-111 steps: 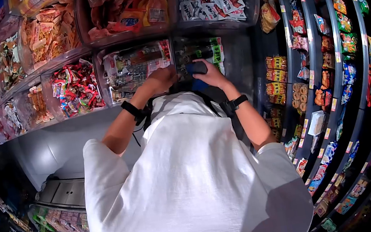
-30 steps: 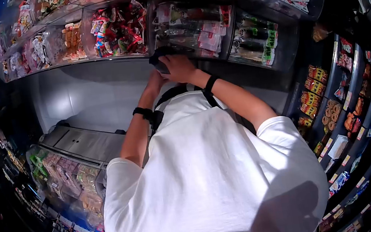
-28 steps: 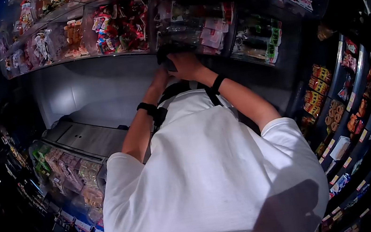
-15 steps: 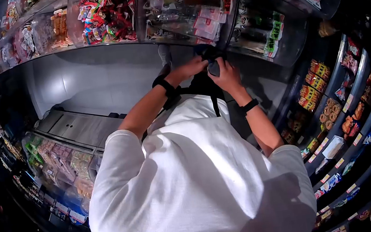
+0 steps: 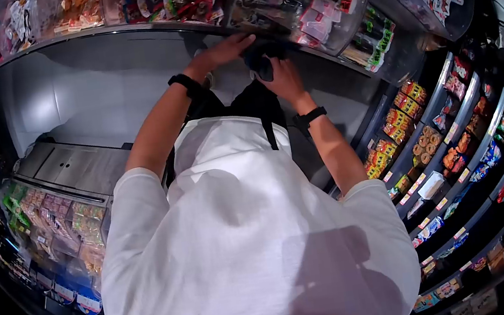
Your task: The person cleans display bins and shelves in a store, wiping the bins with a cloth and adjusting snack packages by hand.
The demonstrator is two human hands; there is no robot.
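Observation:
My right hand (image 5: pixel 282 80) is closed around a dark, soft-looking bundle (image 5: pixel 262 58), perhaps cloth; its exact kind is too dark to make out. Slightly left of it, my left hand (image 5: pixel 230 49) stretches forward with its fingers extended, apart from the bundle and holding nothing visible. Just beyond both hands runs the front edge of a clear display bin (image 5: pixel 276 30) with packaged snacks in it. Black bands circle both wrists.
Bins of red snack packets (image 5: pixel 172 1) line the far side. To the right, tiered shelves hold yellow snack packs (image 5: pixel 397 125) and other bags. At the left stands a grey counter (image 5: pixel 75 163) beside bins of wrapped sweets (image 5: pixel 47 215). Pale floor (image 5: pixel 93 83) lies between.
My left hand has come off the dark bundle and moved forward and left, fingers straightening. My right hand still holds the bundle. The whole view has shifted somewhat.

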